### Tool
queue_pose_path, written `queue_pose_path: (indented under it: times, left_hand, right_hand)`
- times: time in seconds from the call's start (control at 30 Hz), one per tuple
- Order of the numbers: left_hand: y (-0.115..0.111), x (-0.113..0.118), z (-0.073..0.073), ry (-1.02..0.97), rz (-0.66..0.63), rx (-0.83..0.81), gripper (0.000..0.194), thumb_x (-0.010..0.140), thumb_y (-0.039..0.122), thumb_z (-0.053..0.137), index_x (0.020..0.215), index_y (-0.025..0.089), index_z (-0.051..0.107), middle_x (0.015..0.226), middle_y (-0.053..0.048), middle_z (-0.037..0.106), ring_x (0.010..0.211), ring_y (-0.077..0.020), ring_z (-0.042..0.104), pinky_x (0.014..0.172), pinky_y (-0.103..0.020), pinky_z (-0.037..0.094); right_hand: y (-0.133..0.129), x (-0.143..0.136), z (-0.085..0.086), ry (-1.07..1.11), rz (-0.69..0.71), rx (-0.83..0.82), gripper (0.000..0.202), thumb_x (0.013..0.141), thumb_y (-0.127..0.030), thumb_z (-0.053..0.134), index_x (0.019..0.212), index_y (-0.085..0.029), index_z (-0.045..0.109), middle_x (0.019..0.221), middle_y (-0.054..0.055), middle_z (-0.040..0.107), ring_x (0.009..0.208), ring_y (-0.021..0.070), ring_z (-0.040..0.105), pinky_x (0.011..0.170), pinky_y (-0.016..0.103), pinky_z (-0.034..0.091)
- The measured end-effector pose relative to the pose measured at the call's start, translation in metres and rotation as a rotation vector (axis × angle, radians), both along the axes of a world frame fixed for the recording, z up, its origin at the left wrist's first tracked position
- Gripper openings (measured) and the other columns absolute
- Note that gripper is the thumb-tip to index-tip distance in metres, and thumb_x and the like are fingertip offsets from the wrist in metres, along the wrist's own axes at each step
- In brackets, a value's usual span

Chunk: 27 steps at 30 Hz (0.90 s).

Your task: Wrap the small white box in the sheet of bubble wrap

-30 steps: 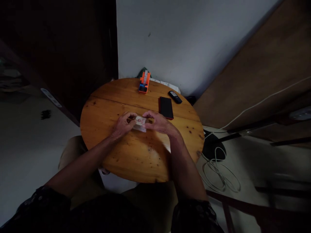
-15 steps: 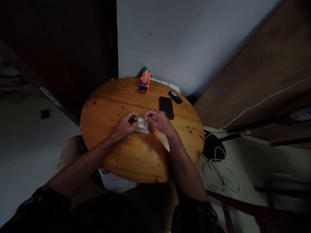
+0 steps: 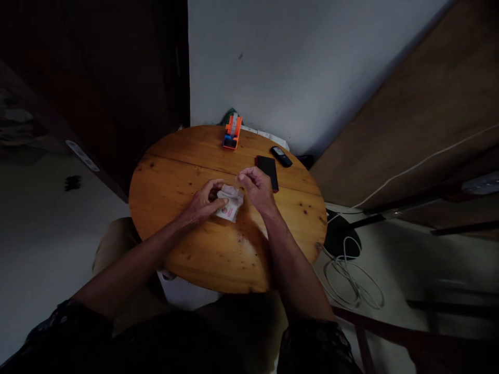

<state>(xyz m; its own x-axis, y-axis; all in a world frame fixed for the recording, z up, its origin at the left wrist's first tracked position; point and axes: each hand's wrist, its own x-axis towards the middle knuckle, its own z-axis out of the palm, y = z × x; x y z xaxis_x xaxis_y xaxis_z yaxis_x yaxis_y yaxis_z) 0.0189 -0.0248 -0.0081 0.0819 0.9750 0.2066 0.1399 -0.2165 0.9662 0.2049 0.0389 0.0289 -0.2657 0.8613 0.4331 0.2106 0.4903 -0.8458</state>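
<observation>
A small white packet with red print (image 3: pixel 228 209) is over the near middle of the round wooden table. Its upper end is crinkled, translucent plastic. My left hand (image 3: pixel 207 200) holds the packet from the left side, thumb on its printed face and fingers behind it. Just above the packet's upper right corner is my right hand (image 3: pixel 256 184), thumb and forefinger pinched together. A bit of clear plastic seems to run up to those fingertips, though it is too dim to be sure what they grip.
An orange and blue tape dispenser (image 3: pixel 233 132) stands at the table's far edge. A black phone with red edges (image 3: pixel 267 170) lies beyond my right hand, near a dark keypad handset (image 3: pixel 281 156). A coiled pale cable (image 3: pixel 346 283) is on the floor at right.
My right hand has moved up and slightly right, away from the packet. The packet has tipped, and its crinkled plastic end now shows.
</observation>
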Motion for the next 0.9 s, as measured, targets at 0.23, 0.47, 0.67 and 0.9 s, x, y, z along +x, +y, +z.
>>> queue_pose_path:
  times: [0.23, 0.47, 0.67, 0.9]
  left_hand:
    - [-0.003, 0.004, 0.005, -0.223, -0.143, -0.134, 0.076, 0.074, 0.041, 0.076, 0.140, 0.019, 0.047, 0.128, -0.014, 0.064, 0.113, -0.0258, 0.064, 0.091, -0.036, 0.053]
    - [-0.002, 0.004, 0.010, -0.356, -0.189, -0.279, 0.068, 0.071, 0.043, 0.080, 0.128, 0.015, 0.059, 0.096, -0.008, 0.075, 0.081, -0.0193, 0.071, 0.075, -0.030, 0.054]
    - [-0.001, 0.005, 0.009, -0.286, -0.154, -0.262, 0.033, 0.068, 0.041, 0.081, 0.083, 0.015, 0.067, 0.073, 0.000, 0.068, 0.060, -0.0097, 0.059, 0.058, -0.021, 0.046]
    - [0.004, 0.005, 0.007, -0.260, -0.030, -0.262, 0.029, 0.065, 0.040, 0.077, 0.071, 0.016, 0.061, 0.061, 0.003, 0.061, 0.053, -0.0083, 0.052, 0.052, -0.020, 0.039]
  right_hand:
    - [0.000, 0.000, 0.001, 0.090, -0.060, -0.002, 0.022, 0.088, -0.043, 0.060, 0.082, -0.022, 0.060, 0.080, 0.001, 0.066, 0.077, 0.0155, 0.061, 0.076, 0.031, 0.049]
    - [0.003, 0.003, 0.000, 0.094, -0.158, -0.127, 0.035, 0.085, -0.058, 0.058, 0.083, -0.023, 0.056, 0.078, 0.002, 0.064, 0.073, 0.0155, 0.059, 0.074, 0.031, 0.049]
    - [0.004, 0.001, 0.000, 0.123, -0.106, -0.200, 0.041, 0.082, -0.064, 0.061, 0.084, -0.023, 0.057, 0.076, 0.001, 0.064, 0.072, 0.0151, 0.060, 0.071, 0.030, 0.050]
    - [0.000, 0.023, 0.015, 0.097, 0.123, -0.515, 0.056, 0.071, -0.058, 0.078, 0.113, -0.024, 0.063, 0.089, 0.003, 0.072, 0.083, 0.0187, 0.069, 0.068, 0.030, 0.055]
